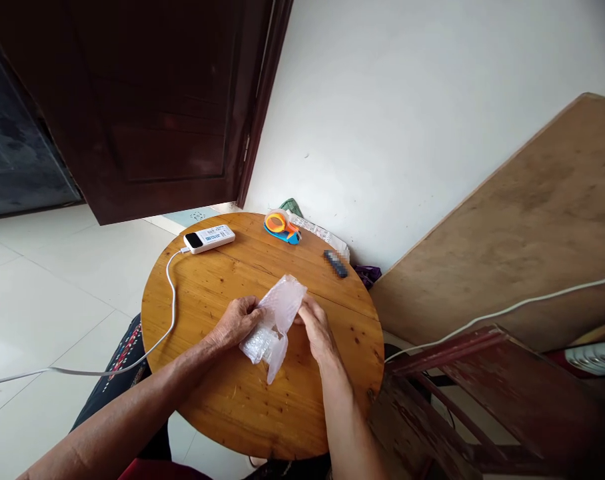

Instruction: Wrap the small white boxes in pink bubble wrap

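Note:
A crumpled piece of pinkish clear bubble wrap [282,303] is held over the round wooden table [207,393]. My left hand [238,320] grips its left side, thumb on top, fingers closed. On the other side, my right hand [316,327] pinches the upper right edge, its fingertips partly behind the sheet. The lower part of the wrap looks folded into a shiny bundle, with a loose flap hanging toward me. Whether anything lies inside the wrap I cannot tell.
A white power bank [210,239] with a white cable [174,293] lies at the table's back left. An orange and blue tape dispenser [282,227] stands at the back, a dark blurred object [336,263] at the back right. A wooden chair [482,380] is to the right.

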`<state>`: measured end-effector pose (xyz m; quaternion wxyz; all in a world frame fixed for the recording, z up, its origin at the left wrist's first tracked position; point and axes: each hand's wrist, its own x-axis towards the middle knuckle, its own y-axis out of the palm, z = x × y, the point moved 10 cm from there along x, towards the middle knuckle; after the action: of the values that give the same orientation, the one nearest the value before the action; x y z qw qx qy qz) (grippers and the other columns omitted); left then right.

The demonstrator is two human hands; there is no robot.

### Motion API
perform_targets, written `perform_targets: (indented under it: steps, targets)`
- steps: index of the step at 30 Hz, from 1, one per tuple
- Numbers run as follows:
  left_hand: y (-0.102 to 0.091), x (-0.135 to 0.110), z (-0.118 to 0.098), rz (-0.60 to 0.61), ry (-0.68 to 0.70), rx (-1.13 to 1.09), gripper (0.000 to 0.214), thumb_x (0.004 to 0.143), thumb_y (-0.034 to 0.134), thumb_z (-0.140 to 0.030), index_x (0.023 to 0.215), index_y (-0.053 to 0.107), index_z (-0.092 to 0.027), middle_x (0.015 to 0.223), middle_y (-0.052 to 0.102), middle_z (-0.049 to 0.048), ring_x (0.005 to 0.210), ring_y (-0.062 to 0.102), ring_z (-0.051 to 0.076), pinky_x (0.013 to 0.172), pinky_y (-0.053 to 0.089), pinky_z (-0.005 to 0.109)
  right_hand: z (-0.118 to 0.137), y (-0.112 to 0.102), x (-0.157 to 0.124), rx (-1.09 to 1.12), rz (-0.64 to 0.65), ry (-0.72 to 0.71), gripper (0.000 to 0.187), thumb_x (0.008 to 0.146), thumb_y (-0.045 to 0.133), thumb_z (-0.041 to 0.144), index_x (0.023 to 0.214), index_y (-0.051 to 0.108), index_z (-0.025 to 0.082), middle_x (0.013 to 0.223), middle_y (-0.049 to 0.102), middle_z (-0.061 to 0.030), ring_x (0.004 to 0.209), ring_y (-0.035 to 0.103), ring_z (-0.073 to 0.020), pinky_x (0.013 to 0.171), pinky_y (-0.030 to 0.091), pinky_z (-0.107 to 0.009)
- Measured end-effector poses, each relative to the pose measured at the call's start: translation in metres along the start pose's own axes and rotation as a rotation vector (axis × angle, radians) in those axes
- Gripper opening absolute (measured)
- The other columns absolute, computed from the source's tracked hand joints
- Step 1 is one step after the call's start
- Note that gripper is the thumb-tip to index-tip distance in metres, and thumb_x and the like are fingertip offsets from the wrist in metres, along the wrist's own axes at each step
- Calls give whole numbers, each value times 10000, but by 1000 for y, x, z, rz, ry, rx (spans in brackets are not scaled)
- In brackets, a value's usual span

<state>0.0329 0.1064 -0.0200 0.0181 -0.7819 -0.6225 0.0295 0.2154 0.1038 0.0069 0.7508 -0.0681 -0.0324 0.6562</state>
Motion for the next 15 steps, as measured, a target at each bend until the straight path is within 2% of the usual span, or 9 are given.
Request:
perform_targets:
  steps: [2,4,6,9,11,13,15]
  targets:
    - [-1,-1,1,-11,-10,1,320,759,554,-470,691,548,-157,567,480,-38,496,398,93,463,290,209,5,15,-4,26,81,-33,415,727,714,468,1064,706,227,872,760,-22,837,666,-246,716,506,-326]
    - [-2,-1,2,-19,-18,-5,342,767,547,-489,695,552,-155,569,483,-34,497,400,94,462,289,210,11,20,-6,74,99,-77,351,769,674,459,1034,715,233,877,754,-11,853,664,-236,759,504,-324]
    - [-2,-2,1,-13,-11,-13,360,774,544,-504,700,557,-151,571,485,-30,501,400,95,461,285,210,11,14,-6,131,79,-80,365,808,618,509,1025,713,231,894,749,-20,843,664,-231,744,504,-323]
    - [-1,-2,-2,-5,-9,-32,396,787,544,-536,692,552,-152,561,477,-32,489,381,89,452,273,210,5,3,-6,190,60,-55,496,820,560,616,1090,685,219,924,741,-53,835,660,-237,705,496,-327]
    - [-1,-3,-3,-2,-29,-57,422,791,545,-562,690,549,-152,555,482,-31,477,376,86,447,272,211,5,1,-7,181,57,-51,520,796,604,618,1121,669,217,951,737,-61,869,652,-239,724,488,-324]
    - [0,-4,-5,12,-45,-94,447,788,551,-585,696,559,-148,554,493,-25,475,388,90,450,281,215,8,3,-9,155,50,-69,445,754,688,556,1044,687,218,916,729,-42,851,636,-223,739,475,-309]
    - [1,-6,-7,27,-51,-141,468,771,567,-606,689,566,-145,552,495,-22,479,398,94,457,289,220,13,5,-10,139,18,-109,310,730,729,495,857,694,215,796,696,-5,760,601,-187,713,455,-285]
